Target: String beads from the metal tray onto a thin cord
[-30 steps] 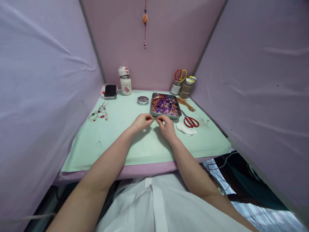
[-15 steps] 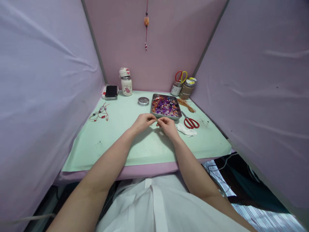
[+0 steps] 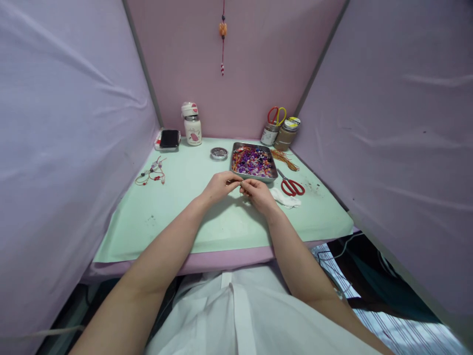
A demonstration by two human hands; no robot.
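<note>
My left hand (image 3: 222, 184) and my right hand (image 3: 257, 191) meet fingertip to fingertip just in front of a metal tray (image 3: 258, 178). Each is closed in a pinch, and what the fingertips hold is too small to make out. Purple, orange and clear beads (image 3: 254, 161) fill the tray, with some reddish cord among them. Right of my right hand lie a crumpled white cloth (image 3: 285, 198) and red-handled scissors (image 3: 291, 187). A bundle of golden-brown cord (image 3: 286, 160) rests beside the tray.
Beaded cord pieces (image 3: 152, 172) lie at left. Along the back stand a black-topped box (image 3: 169, 139), a white bottle (image 3: 193, 130), a small round tin (image 3: 219, 154), a can with scissors (image 3: 270, 134) and a brown jar (image 3: 286, 135). A beaded string (image 3: 222, 30) hangs on the pink back wall.
My left hand has shifted slightly to the right, so the fingertips of both hands are now closer together. The whole view has moved a little. Everything on the table stays in place.
</note>
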